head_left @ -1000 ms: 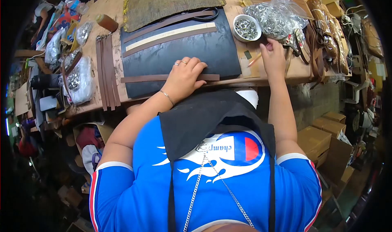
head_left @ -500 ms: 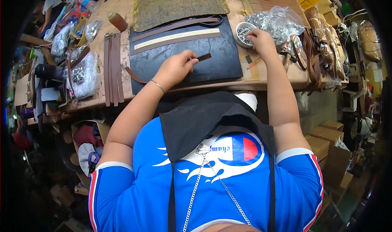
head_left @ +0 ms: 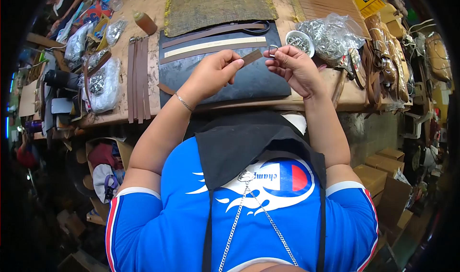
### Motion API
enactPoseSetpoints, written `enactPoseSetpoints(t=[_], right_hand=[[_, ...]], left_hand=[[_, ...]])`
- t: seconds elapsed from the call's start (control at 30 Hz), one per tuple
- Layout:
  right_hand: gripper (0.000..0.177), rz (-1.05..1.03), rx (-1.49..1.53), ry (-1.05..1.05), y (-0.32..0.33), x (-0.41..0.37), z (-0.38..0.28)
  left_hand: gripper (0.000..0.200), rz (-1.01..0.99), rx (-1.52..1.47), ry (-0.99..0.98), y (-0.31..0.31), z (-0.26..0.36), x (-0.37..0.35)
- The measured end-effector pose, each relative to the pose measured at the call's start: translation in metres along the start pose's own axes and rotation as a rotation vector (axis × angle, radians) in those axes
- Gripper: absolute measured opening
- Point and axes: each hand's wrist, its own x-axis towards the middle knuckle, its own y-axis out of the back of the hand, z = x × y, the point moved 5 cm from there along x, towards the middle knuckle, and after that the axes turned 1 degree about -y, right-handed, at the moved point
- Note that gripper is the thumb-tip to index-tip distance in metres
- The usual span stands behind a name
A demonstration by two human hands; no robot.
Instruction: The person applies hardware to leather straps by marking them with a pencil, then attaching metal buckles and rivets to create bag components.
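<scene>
Over the black board point(head_left: 225, 87), my left hand point(head_left: 215, 72) pinches a brown leather strap point(head_left: 252, 57), whose short end sticks out to the right. The strap's other end point(head_left: 166, 89) shows left of my wrist. A small metal buckle point(head_left: 272, 51) is held between the fingertips of my right hand point(head_left: 295, 68), just right of the strap end and apart from it. Behind my right hand stands a white bowl point(head_left: 312, 46) of metal pieces. Further back on the board lie a pale strip point(head_left: 215, 46) and brown straps point(head_left: 211, 35).
Several brown straps point(head_left: 139, 80) lie at the left of the table, near an amber bottle point(head_left: 145, 23). A worn mat point(head_left: 220, 8) lies at the back. Plastic bags of metal parts point(head_left: 330, 34) and a yellow box point(head_left: 368, 0) are at the right. A person point(head_left: 67, 3) is at the far left.
My right hand has come away from the bowl, moving left with a buckle in its fingers. The strap end in my left hand has moved up and right, close to the buckle. The view has shifted slightly.
</scene>
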Motion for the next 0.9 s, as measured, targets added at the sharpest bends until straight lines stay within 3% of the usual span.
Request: enactPoseSetpoints(t=[0.13, 0.23, 0.4, 0.5, 0.9], right_hand=[[0.01, -0.034, 0.039, -0.036, -0.009, 0.001, 0.011], [0.012, -0.07, 0.119, -0.032, -0.016, 0.0, 0.012], [0.026, 0.075, 0.01, 0.05, -0.023, -0.002, 0.012], [0.03, 0.057, 0.046, 0.042, -0.026, -0.001, 0.014], [0.015, 0.043, 0.04, -0.033, -0.03, -0.002, 0.024]], left_hand=[[0.024, 0.016, -0.052, -0.037, 0.003, 0.008, -0.008], [0.023, 0.051, 0.068, -0.068, 0.006, 0.013, -0.011], [0.018, 0.043, 0.055, -0.08, 0.01, 0.014, -0.016], [0.018, 0.059, 0.081, -0.077, 0.009, 0.011, -0.015], [0.021, 0.122, 0.224, -0.126, 0.007, 0.007, -0.013]])
